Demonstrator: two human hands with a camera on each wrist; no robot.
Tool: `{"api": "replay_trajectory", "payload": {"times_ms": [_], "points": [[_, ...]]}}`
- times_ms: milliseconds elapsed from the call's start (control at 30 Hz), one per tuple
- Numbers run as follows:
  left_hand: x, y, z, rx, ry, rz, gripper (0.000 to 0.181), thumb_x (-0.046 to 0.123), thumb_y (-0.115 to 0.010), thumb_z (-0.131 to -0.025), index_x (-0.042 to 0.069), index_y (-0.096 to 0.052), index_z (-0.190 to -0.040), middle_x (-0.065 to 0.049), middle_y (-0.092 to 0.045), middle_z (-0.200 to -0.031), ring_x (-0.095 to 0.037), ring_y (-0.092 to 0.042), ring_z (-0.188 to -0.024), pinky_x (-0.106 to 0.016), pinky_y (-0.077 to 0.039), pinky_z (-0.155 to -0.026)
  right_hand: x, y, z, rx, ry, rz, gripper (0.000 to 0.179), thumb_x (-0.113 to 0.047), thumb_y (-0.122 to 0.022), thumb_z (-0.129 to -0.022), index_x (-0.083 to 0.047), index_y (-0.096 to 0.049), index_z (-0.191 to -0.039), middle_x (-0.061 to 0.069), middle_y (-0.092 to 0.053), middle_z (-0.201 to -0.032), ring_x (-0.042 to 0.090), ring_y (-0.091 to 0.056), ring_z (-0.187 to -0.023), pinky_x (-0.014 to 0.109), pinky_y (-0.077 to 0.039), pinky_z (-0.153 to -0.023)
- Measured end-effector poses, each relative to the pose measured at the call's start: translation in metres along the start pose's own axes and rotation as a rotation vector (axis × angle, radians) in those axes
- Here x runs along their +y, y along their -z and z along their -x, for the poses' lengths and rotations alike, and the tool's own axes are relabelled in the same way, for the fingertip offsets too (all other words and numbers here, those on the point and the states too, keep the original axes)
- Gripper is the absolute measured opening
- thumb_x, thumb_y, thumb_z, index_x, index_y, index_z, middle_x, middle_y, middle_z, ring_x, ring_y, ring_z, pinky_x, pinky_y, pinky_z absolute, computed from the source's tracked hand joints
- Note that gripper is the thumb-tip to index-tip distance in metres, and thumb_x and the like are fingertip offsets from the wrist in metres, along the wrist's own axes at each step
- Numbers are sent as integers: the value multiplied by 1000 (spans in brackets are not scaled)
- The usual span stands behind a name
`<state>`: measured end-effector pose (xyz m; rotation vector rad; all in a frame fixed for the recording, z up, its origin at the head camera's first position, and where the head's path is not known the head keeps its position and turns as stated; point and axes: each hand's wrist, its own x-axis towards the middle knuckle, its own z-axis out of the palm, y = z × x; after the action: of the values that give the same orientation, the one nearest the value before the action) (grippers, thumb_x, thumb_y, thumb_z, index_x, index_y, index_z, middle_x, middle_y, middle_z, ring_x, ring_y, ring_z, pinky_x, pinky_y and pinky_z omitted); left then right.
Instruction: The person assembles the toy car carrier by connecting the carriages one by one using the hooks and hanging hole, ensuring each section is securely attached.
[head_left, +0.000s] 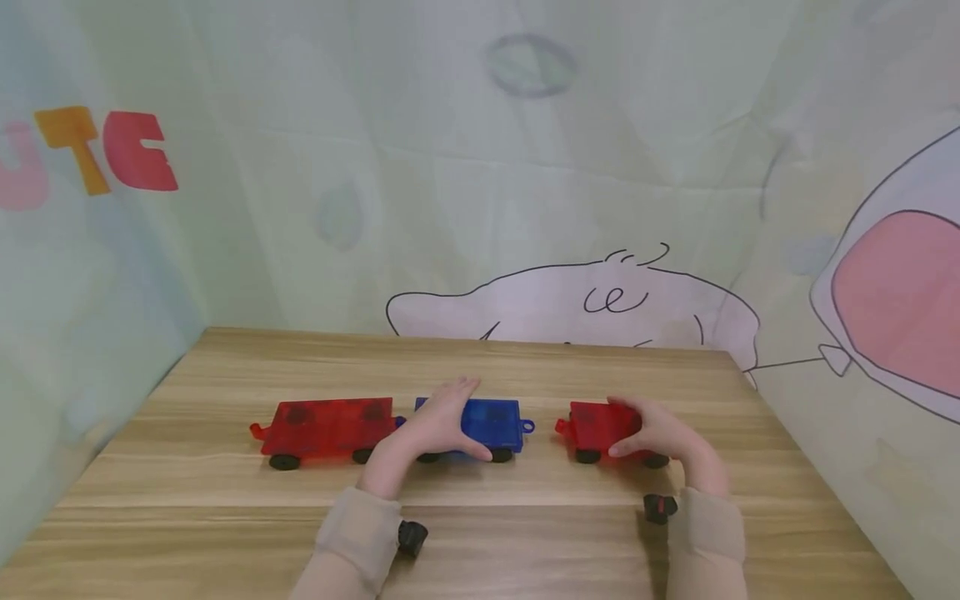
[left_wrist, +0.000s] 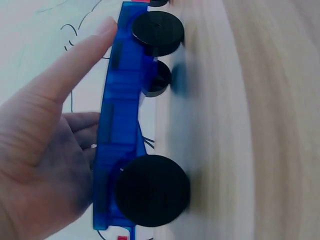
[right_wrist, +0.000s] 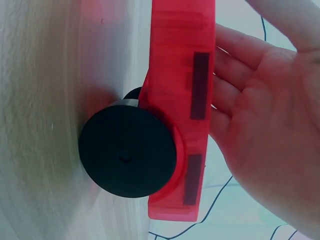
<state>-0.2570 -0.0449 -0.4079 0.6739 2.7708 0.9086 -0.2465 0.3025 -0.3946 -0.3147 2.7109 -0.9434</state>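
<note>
- Head view: a see-through blue toy car [head_left: 491,421] stands on its wheels at the middle of a wooden table [head_left: 540,550], its right-end ring [head_left: 528,426] apart from the hook [head_left: 561,427] of a small red car [head_left: 596,423] standing to its right.
- The left hand [head_left: 438,423] grasps the blue car across its width, thumb on the near side, fingers over the far side.
- The right hand [head_left: 656,429] grasps the small red car in the same way; its wrist view shows fingers behind the red plastic and a large black wheel [right_wrist: 127,151].
- A long red car [head_left: 330,429] stands left of the blue one, their ends close together; whether they are coupled cannot be told.
- Beige sleeves [head_left: 707,525] cover the forearms, with a small black device [head_left: 411,538] at each wrist.
- Behind the table hangs a pale cloth [head_left: 315,167] printed with cartoon drawings and coloured letters [head_left: 140,151].
</note>
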Motion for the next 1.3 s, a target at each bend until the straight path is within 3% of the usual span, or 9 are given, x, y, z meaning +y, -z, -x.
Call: {"api": "replay_trajectory", "payload": {"times_ms": [167,567,1300], "points": [[-4,-1,0,-21,-24,12,105,38,-89,-67,0,-35,-149,-20,-36,-154,-38,-29,-145,-54,-27,-117,-3,-1,-3,-7,-13,-8,82,-19,-84,-74,3,-44,-142,27,-50,-137,41,-47,-122,58,-42,-103],[-5,-3,-1,1,-40,68,99,30,-92,-65,4,-42,-146,-15,-47,-148,-34,-39,-140,-53,-34,-114,-7,-5,-6,1,-48,-10,82,-23,-86,-72,-2,-47,-142,22,-52,-136,37,-47,-121,55,-46,-100],[-11,-6,-5,-10,-47,101,92,25,-89,-68,1,-43,-144,-16,-50,-144,-35,-44,-135,-54,-36,-112,-15,-11,-13,-2,-26,18,81,-23,-86,-71,-1,-49,-140,19,-56,-132,33,-50,-117,53,-47,-97]]}}
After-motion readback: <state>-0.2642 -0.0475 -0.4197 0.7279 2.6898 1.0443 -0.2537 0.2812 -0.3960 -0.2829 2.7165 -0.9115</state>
